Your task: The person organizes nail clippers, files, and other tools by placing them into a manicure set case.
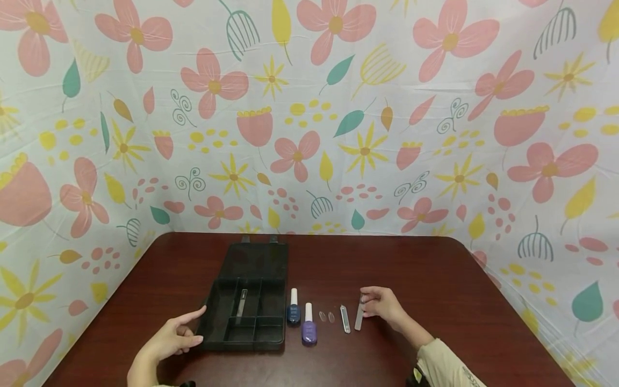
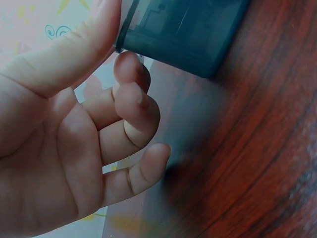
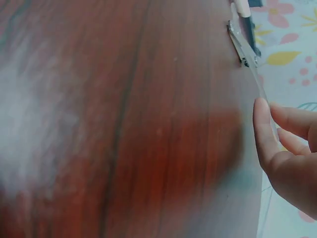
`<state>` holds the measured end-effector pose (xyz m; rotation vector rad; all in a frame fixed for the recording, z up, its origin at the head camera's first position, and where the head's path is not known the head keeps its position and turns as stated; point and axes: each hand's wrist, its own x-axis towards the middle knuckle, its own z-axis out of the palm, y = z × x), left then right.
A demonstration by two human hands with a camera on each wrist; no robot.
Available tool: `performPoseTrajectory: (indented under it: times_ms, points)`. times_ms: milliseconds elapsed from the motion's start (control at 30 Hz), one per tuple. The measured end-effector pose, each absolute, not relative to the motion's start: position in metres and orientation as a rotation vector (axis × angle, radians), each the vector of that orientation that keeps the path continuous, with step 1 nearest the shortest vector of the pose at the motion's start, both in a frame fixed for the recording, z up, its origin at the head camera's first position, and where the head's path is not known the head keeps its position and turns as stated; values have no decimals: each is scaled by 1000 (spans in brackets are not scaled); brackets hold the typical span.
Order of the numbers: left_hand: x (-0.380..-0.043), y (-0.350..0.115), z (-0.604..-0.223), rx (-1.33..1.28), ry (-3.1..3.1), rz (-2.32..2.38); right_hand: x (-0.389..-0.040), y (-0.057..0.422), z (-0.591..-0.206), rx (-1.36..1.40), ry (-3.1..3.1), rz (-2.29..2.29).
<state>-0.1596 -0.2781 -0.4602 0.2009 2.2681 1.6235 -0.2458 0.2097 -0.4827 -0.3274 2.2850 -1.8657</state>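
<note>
Grey and slim, a nail file (image 1: pixel 359 317) is being pinched by the right hand (image 1: pixel 383 305) while the left hand's (image 1: pixel 170 334) loose fingers are touching the open black box (image 1: pixel 242 346). Work is apparently running part-way: one metal tool (image 1: pixel 242 306) is lying boxed; nail clippers (image 1: pixel 345 319), two clear nail tips (image 1: pixel 331 317), blue polish (image 1: pixel 293 314) and purple polish (image 1: pixel 309 331) are sitting outside, on the table (image 1: pixel 387 355) between both hands.

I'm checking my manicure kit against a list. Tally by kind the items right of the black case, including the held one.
Nail polish bottles: 2
Clear nail tips: 2
Nail clipper: 1
Nail file, in the right hand: 1
Total: 6
</note>
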Motion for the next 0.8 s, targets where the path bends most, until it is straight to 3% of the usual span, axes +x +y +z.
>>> performPoseTrajectory:
  times_ms: [800]
  points:
    - [-161, -280, -462, 223, 2256, 1634, -250, 180, -478, -260, 1975, -2207]
